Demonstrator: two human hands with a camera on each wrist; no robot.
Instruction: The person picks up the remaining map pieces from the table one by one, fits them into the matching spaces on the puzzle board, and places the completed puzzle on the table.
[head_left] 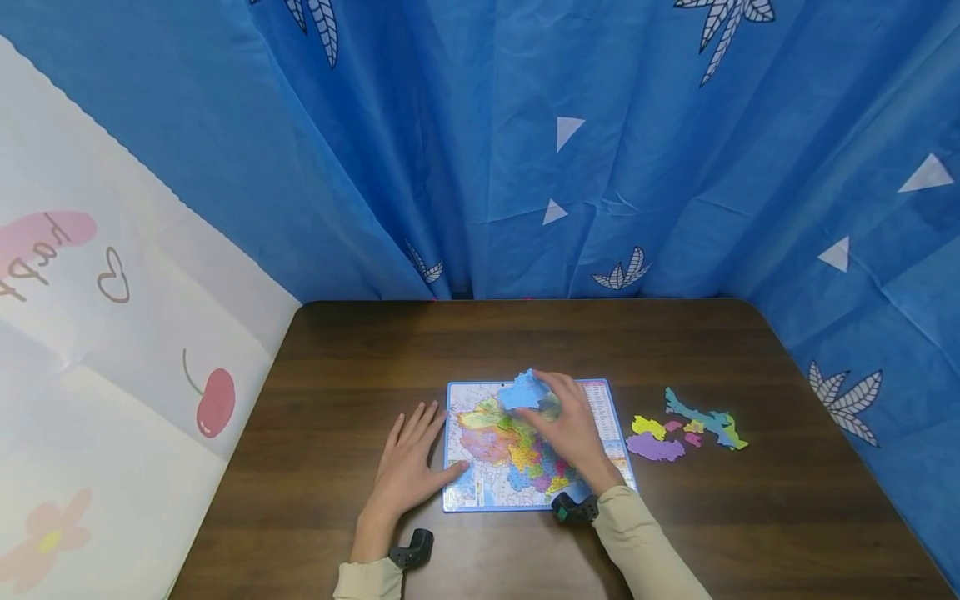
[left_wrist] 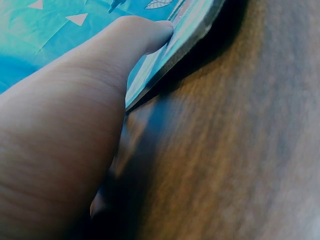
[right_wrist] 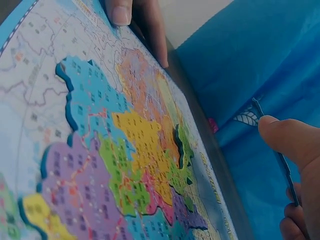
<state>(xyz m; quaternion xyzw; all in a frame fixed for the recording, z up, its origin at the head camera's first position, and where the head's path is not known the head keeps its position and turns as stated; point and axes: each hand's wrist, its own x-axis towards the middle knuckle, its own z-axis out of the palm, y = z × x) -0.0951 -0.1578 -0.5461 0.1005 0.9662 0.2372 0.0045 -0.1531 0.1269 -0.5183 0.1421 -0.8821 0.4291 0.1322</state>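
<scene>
My right hand (head_left: 576, 427) pinches a light blue map puzzle piece (head_left: 519, 394) between thumb and fingers, over the upper middle of a map puzzle board (head_left: 600, 404). In the right wrist view that piece appears nearly edge-on, raised off the board. My left hand (head_left: 408, 467) lies with fingers spread on the table at the board's left side. Its thumb (left_wrist: 150, 35) rests on the board's edge. Coloured pieces sit on the map, among them a purple piece (right_wrist: 80, 180) and an orange-yellow piece (right_wrist: 142, 145). Part of the map is hidden under my right hand.
Several loose puzzle pieces lie right of the board: a purple one (head_left: 655, 447), a yellow one (head_left: 648, 427), small pink ones and a long teal-green one (head_left: 705, 417). The brown wooden table (head_left: 360, 350) meets a blue curtain (head_left: 465, 167) behind and a white sheet (head_left: 135, 350) at left.
</scene>
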